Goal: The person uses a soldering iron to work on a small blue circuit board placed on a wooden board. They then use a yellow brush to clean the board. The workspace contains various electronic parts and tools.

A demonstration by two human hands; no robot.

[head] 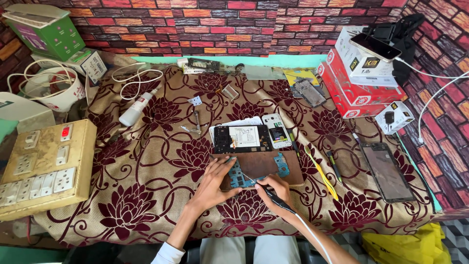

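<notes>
A blue circuit board (244, 177) lies on a brown mat (288, 165) near the table's front edge. My left hand (213, 183) rests flat on the board's left part, fingers spread. My right hand (274, 189) grips a thin black corded tool (279, 200), its fine tip touching the board. Just behind the mat lies an opened tablet body (242, 138) showing its white battery. A small white phone (276, 130) sits to its right.
A floral cloth (146, 161) covers the table. A switch box (41, 166) stands at the left, a white bottle (137, 108) behind it. A dark tablet (387, 171), a yellow tool (322, 173) and red boxes (359, 93) are at the right.
</notes>
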